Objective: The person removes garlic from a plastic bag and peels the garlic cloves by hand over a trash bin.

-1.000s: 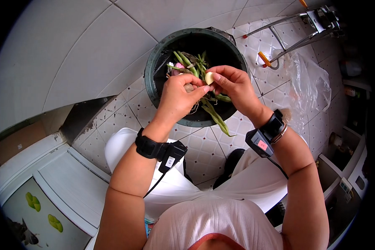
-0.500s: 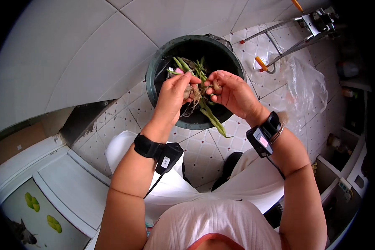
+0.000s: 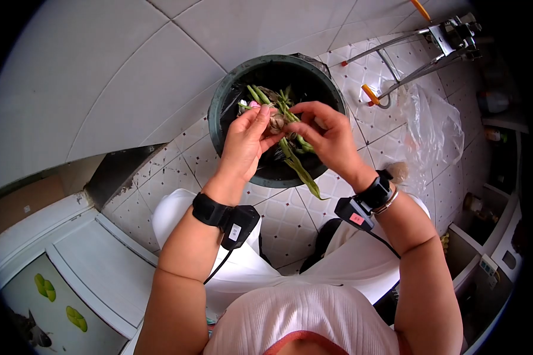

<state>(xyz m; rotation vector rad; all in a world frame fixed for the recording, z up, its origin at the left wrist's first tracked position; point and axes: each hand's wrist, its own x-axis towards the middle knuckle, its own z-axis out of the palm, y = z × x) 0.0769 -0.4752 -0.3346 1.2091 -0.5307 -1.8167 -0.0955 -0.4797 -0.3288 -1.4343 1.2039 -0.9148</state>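
Spreading under everything is the tiled floor (image 3: 290,219), patterned in small diamonds, and it meets a plain white wall (image 3: 100,77) on the far side of the hands. Standing on that floor directly beneath both hands is a dark round bin (image 3: 219,112) lined with a black bag, holding green bean pods (image 3: 290,157) and other scraps; one long pod hangs over the rim on the side nearest the person. To the right of the right hand lies a crumpled clear plastic bag (image 3: 435,127), and beyond it a metal folding frame (image 3: 420,47) with orange tips rests on the tiles. Well below and to the left of the left hand sits a white cabinet top (image 3: 95,260) with green fruit stickers. Both wrists carry black strapped bands with cables. The left hand (image 3: 243,145) has its grip closed: thumb and forefinger pinch a small brownish bulb (image 3: 276,122), seemingly garlic, which is held over the bin's opening between the two hands. The right hand (image 3: 328,139) comes in from the other side, fingers curled with the tips drawn together at the same bulb, touching or pinching its skin; whether it truly clamps it or only picks at it cannot be told, since the fingertips overlap.
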